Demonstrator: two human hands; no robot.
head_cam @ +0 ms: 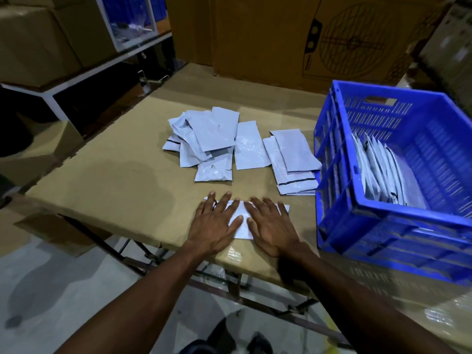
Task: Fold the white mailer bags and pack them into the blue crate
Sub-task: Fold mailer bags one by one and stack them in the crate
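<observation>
A white mailer bag (242,221) lies flat near the front edge of the cardboard-covered table (115,175). My left hand (214,223) and my right hand (270,226) press on it side by side with straight, spread fingers, covering most of it. Behind them a loose pile of white mailer bags (207,141) is spread on the table, with a single bag (249,146) and a small overlapping stack (293,162) to its right. The blue crate (342,149) stands at the right edge and holds several folded bags (380,169) standing on edge.
Large cardboard boxes (281,37) close off the back of the table. A white shelf (84,70) with boxes and a clear bin stands at the back left. The table's metal frame (229,284) and the grey floor show below the front edge.
</observation>
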